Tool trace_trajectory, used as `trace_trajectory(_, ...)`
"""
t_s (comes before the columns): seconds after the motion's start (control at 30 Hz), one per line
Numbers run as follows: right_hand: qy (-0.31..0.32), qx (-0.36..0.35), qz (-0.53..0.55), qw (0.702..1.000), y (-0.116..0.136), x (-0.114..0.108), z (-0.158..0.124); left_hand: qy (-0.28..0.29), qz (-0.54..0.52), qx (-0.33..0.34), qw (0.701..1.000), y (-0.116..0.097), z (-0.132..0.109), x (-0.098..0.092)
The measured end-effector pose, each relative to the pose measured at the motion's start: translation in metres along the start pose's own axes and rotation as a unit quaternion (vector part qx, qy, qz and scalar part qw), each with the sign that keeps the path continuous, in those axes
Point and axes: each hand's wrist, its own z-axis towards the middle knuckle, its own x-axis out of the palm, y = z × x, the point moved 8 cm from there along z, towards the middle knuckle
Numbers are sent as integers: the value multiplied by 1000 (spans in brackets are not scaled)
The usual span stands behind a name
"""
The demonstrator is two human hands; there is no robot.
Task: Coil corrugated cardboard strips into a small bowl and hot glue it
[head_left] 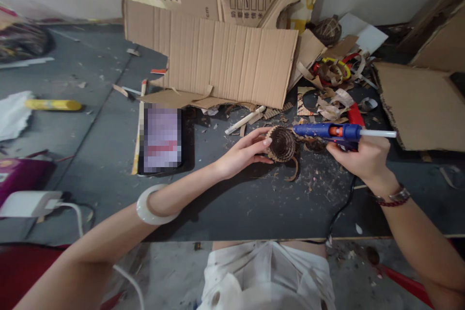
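My left hand (243, 152) holds a tight coil of rolled corrugated cardboard (281, 144), dark brown on its end face, with a loose curled strip hanging below it. My right hand (363, 157) grips a blue hot glue gun (327, 131) with a white glue stick (378, 133) in its back end. The gun's nozzle points left and sits right at the coil's upper right edge. A white bangle (156, 204) circles my left forearm, and a dark bracelet (392, 197) sits on my right wrist.
A dark work table (254, 203) is littered with cardboard scraps and dust. Large corrugated sheets (228, 58) stand behind it. A phone with a blurred screen (162, 138) lies at its left. A black cord (339, 213) runs off the front edge, above a concrete floor.
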Motion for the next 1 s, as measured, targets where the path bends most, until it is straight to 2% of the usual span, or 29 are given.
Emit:
trace_trajectory(0.27,10,34,9,999,-4,0,1,0,6,2,1000,0,0,0)
trace_trajectory(0.7,5,3,48,999,0,0,2,2,9,3,1000,-1,0,1)
trace_trajectory(1.0,-9,-8,26,1000,3,-2,2,-1,0,2,1000,-2,0,1)
